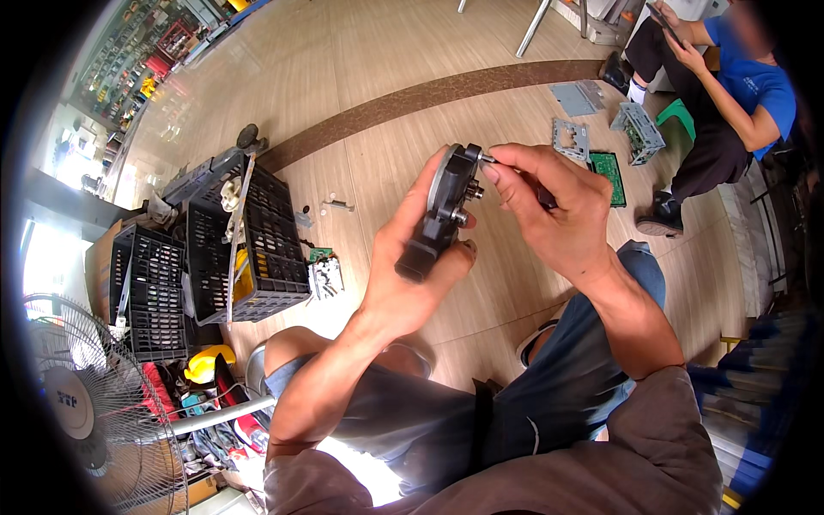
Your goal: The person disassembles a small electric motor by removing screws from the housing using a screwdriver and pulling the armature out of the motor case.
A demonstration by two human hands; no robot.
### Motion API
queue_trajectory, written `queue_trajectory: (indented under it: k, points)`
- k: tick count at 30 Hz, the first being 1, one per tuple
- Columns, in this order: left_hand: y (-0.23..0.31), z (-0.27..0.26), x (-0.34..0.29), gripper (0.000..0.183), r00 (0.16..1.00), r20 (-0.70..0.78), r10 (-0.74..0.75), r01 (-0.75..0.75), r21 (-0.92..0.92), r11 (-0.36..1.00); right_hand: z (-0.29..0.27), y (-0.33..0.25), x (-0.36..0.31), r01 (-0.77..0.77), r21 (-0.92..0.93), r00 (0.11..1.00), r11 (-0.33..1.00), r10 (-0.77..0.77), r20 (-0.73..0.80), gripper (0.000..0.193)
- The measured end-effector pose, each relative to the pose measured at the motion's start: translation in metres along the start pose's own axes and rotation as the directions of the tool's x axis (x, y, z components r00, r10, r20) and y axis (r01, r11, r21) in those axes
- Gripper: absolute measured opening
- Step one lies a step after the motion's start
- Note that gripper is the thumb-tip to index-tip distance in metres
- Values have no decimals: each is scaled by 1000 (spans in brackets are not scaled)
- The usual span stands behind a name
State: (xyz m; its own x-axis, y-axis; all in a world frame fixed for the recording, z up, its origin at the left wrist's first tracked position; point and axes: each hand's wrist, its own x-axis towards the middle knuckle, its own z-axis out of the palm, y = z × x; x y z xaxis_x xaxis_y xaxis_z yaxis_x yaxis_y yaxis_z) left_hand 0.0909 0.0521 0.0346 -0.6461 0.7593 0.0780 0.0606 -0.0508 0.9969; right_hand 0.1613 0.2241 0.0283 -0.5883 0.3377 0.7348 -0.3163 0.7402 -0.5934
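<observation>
My left hand [410,279] is wrapped round a black mechanical part [442,210] and holds it up in front of me, above my knees. This part has a round, grey-edged disc on its left side, short metal studs on its right and a blocky black lower end. Against its top end, the thumb and forefinger of my right hand [558,206] pinch a small metal pin [487,159]. The pin's tip touches or nearly touches the black part; its other end is hidden by my fingers.
Black plastic crates [257,232] stand at left, behind a fan [73,403]. On the tiled floor lie a loose bolt-like piece [339,204], a green circuit board [608,176] and a metal housing [638,133]. At far right a seated person [747,94] in blue holds a phone.
</observation>
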Motion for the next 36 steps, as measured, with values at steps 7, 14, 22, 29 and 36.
queue_trajectory:
  k: [7,14,22,29,36]
  points:
    - [1,4,-1,82,999,-42,22,-23,-25,999,-2,-5,2,38,-41,999,998,-38,7,15]
    - [0,4,-1,82,999,-35,27,-28,-27,999,-4,-6,2,44,-67,999,997,-42,28,15]
    - [0,4,-1,82,999,-36,28,-29,-37,999,-3,-5,3,85,-41,996,996,-85,20,18]
    - [2,2,-1,83,1000,-20,13,-14,-36,999,-5,-6,4,18,10,999,1000,-18,36,20]
    - [4,0,-1,84,1000,12,-17,17,-54,998,-3,-4,4,-1,56,1000,998,0,17,21]
